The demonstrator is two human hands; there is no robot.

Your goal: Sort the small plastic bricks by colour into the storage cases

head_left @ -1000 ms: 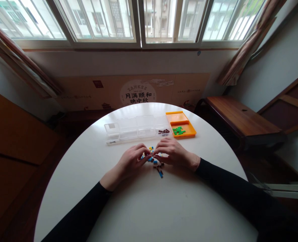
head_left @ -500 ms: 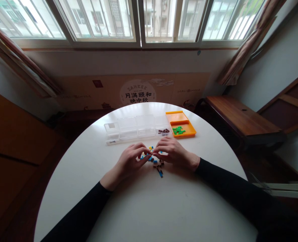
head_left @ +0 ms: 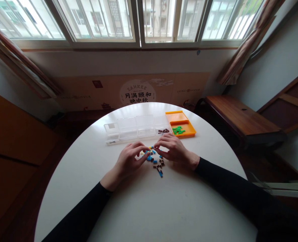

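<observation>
A pile of small toy bricks [head_left: 155, 162], blue, brown and yellow, lies on the white round table [head_left: 144, 208] between my hands. My left hand [head_left: 129, 157] rests at the pile's left side. Its thumb and index finger are a little apart over blue and yellow bricks, with no piece visibly held. From the right, my right hand [head_left: 175, 150] reaches over the far side of the pile. Its fingertips are drawn together by a small dark bit, too small to make out.
Behind the hands stands a clear compartment box [head_left: 129, 134] with lids raised; brown bricks [head_left: 163, 131] lie in its right end. Beside it is an orange case [head_left: 191, 131], open, holding green bricks [head_left: 178, 130]. A wooden bench [head_left: 242, 114] stands beyond the table at right.
The hands have drawn apart from where their fingertips met over the pile. My right hand has shifted slightly away from me, uncovering more bricks. My left hand has barely moved.
</observation>
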